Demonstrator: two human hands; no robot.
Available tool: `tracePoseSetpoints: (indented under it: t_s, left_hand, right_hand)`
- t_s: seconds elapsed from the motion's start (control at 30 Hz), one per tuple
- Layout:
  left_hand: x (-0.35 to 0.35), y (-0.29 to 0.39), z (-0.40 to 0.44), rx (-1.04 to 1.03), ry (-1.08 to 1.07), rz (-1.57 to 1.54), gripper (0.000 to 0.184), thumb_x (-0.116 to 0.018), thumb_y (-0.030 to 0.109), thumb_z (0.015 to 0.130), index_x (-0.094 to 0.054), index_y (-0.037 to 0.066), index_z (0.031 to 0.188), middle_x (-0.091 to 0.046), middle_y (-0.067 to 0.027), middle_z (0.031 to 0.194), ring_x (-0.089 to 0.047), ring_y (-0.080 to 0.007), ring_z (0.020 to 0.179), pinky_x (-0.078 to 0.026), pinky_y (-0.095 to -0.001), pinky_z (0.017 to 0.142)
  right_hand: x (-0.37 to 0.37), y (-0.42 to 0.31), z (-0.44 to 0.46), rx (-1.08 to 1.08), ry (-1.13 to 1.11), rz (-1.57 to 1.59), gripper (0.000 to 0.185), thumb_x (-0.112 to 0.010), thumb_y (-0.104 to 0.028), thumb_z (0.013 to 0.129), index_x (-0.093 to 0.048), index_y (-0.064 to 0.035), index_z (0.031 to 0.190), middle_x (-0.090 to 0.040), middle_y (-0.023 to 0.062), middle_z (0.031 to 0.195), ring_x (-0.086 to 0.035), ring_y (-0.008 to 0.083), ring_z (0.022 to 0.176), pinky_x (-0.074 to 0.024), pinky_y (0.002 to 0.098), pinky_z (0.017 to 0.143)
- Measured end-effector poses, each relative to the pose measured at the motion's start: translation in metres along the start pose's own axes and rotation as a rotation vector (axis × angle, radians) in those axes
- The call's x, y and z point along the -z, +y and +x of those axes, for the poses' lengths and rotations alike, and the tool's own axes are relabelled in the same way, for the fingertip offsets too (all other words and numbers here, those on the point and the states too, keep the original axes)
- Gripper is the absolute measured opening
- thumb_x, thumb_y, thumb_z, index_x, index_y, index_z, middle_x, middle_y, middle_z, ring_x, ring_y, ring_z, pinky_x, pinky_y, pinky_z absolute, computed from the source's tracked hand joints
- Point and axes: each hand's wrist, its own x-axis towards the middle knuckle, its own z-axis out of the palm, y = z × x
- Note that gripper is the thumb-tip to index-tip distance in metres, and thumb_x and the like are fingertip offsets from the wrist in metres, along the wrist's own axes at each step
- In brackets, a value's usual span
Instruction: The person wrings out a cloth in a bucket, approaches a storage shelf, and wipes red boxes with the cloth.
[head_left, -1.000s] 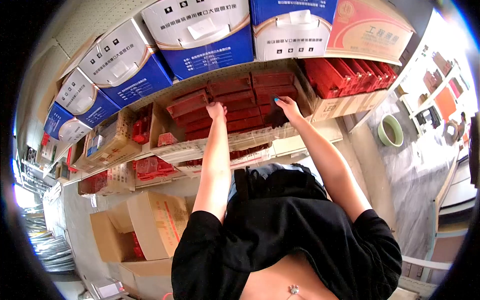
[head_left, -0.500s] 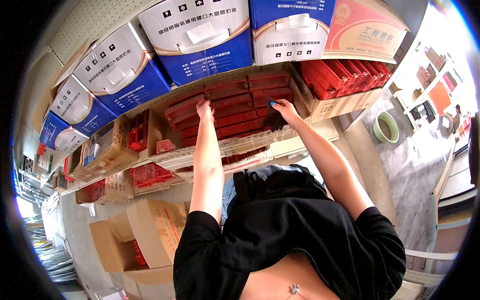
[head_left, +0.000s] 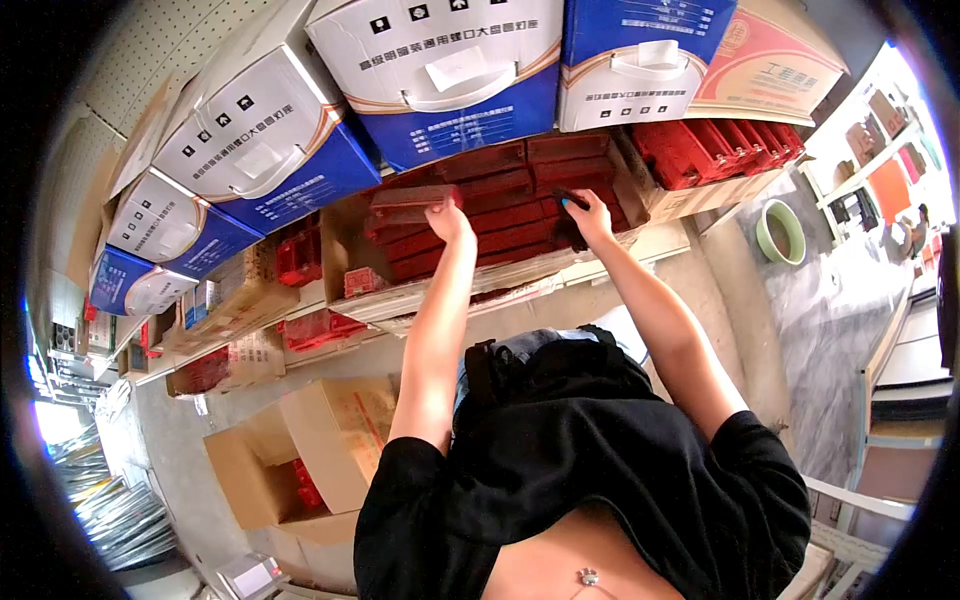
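Observation:
My left hand (head_left: pixel 452 220) is closed on the end of a long red plastic box (head_left: pixel 408 202), which is raised and tilted above the others. Below it, rows of similar red boxes (head_left: pixel 470 243) fill an open carton (head_left: pixel 345 215) on the shelf. My right hand (head_left: pixel 592 217) is closed around a dark, thin object (head_left: pixel 571 199) at the right part of the same rows. A black patch hangs below those fingers; its kind is unclear.
Blue-and-white cartons (head_left: pixel 450 90) and a pink carton (head_left: pixel 765 70) line the shelf above. More red boxes (head_left: pixel 705 150) stand in a carton at right. An open cardboard box (head_left: pixel 335 440) sits on the floor, and a green basin (head_left: pixel 781 232) stands at right.
My left hand has lifted the red box from its row. The right hand keeps its dark object over the carton. The whole view has shifted slightly.

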Motion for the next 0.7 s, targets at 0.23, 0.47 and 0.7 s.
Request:
tracePoseSetpoints:
  t_s: [0.23, 0.47, 0.7]
  left_hand:
    - [0.030, -0.026, -0.039, -0.077, -0.361, -0.378, 0.012, -0.051, 0.013, 0.088, -0.046, 0.002, 0.092, -0.050, -0.0061, 0.088, -0.045, -0.0157, 0.083, -0.037, -0.0290, 0.080]
    - [0.078, -0.019, -0.068, 0.014, -0.595, -0.208, 0.016, -0.041, 0.017, 0.093, -0.049, 0.004, 0.094, -0.050, -0.0013, 0.088, -0.043, -0.0098, 0.080, -0.037, -0.0241, 0.076]
    - [0.083, -0.061, -0.046, -0.254, -0.823, 0.028, 0.046, -0.070, 0.008, 0.072, -0.041, 0.002, 0.108, -0.050, -0.0099, 0.098, -0.050, -0.0200, 0.087, -0.043, -0.0351, 0.074]
  right_hand:
    - [-0.031, -0.030, -0.017, 0.277, -0.043, -0.075, 0.032, -0.068, -0.022, 0.079, -0.062, -0.0078, 0.107, -0.061, 0.0123, 0.110, -0.059, 0.0271, 0.102, -0.0453, 0.0359, 0.088]
    - [-0.052, -0.046, -0.026, 0.287, -0.070, 0.171, 0.028, -0.066, -0.013, 0.079, -0.062, -0.0024, 0.105, -0.066, 0.0086, 0.095, -0.060, 0.0124, 0.088, -0.0468, 0.0265, 0.078]
    - [-0.047, -0.056, -0.043, 0.283, -0.204, -0.037, 0.032, -0.067, -0.015, 0.077, -0.063, -0.0062, 0.107, -0.061, 0.0110, 0.108, -0.058, 0.0230, 0.102, -0.0446, 0.0321, 0.089]
